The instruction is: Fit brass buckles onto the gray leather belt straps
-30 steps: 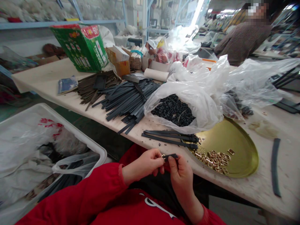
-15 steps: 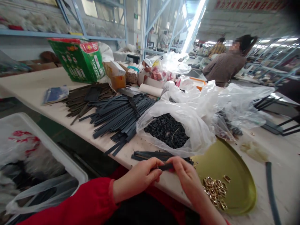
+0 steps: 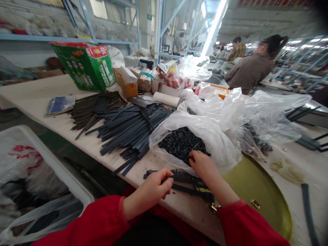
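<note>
My left hand (image 3: 155, 188) is closed in a pinch above the table's front edge. From its fingertips a narrow black strap (image 3: 192, 190) runs rightward under my right wrist. My right hand (image 3: 203, 167) reaches into an open clear plastic bag (image 3: 220, 136) filled with small black loops (image 3: 176, 143). Its fingers are pinched together at the loops; anything between them is too small to make out. Behind my left hand lies a bundle of black strips (image 3: 151, 173). Gold buckles (image 3: 215, 206) show beside my right forearm, which hides most of their pile.
A gold tray (image 3: 266, 191) holds a loose buckle to the right. Piles of dark strips (image 3: 130, 126) spread at left, before a green carton (image 3: 84, 68). A white bin (image 3: 51, 157) stands below the table (image 3: 33, 92). A person (image 3: 249, 73) sits beyond.
My right hand has left the strap beside my left hand and moved up and forward into the bag of loops. My left hand stays nearly in place.
</note>
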Tool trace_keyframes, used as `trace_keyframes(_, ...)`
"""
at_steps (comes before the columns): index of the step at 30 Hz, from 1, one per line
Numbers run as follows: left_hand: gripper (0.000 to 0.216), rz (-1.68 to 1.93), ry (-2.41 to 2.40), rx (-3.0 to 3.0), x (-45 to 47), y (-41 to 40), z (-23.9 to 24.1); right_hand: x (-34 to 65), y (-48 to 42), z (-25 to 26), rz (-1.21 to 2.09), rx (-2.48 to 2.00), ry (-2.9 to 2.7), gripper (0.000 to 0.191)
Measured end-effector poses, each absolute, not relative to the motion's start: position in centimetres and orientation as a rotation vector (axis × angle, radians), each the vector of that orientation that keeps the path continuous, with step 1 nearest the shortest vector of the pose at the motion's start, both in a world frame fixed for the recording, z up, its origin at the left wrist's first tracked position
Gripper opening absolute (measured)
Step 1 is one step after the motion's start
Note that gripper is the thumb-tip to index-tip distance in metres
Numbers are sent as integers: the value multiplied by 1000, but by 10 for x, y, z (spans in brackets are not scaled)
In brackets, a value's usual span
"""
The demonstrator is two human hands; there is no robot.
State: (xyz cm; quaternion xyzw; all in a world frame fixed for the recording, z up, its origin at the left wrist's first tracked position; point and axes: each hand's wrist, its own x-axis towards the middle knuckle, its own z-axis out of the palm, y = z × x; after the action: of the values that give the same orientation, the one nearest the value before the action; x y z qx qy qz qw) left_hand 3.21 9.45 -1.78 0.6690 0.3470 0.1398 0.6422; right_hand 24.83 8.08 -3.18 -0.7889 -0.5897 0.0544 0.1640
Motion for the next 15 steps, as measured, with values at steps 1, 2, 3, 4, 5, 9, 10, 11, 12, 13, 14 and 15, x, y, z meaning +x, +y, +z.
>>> trace_keyframes(1, 16, 340, 801, 1522, 32, 94, -17, 246, 77, -27, 149, -2222, -1648, 10)
trace_keyframes(2, 16, 363, 805, 1514, 32, 93, -16, 242, 71, -21, 194, -2165, -1586, 8)
trace_keyframes(3, 17, 388, 804, 1505, 32, 92, -14, 237, 65, -15, 307, -2077, -1495, 8)
trace_keyframes(4, 17, 414, 797, 1498, 31, 91, -13, 230, 57, -9, 475, -1960, -1379, 13)
trace_keyframes(5, 18, 443, 789, 1497, 31, 90, -10, 222, 49, -4, 669, -1823, -1248, 18)
trace_keyframes(9, 18, 557, 773, 1597, 27, 80, 1, 187, 19, 8, 1178, -1419, -865, 27)
trace_keyframes(10, 17, 576, 781, 1652, 25, 77, 4, 181, 14, 8, 1208, -1381, -818, 28)
trace_keyframes(11, 17, 587, 797, 1717, 22, 74, 7, 175, 9, 7, 1213, -1359, -793, 28)
trace_keyframes(12, 17, 591, 820, 1785, 19, 70, 9, 170, 5, 6, 1194, -1357, -795, 29)
trace_keyframes(13, 16, 586, 846, 1854, 16, 67, 11, 166, 2, 4, 1146, -1374, -825, 29)
trace_keyframes(14, 16, 571, 868, 1917, 13, 64, 13, 163, -2, 2, 1071, -1410, -881, 28)
trace_keyframes(15, 16, 549, 881, 1971, 10, 62, 14, 161, -5, 0, 974, -1458, -956, 27)
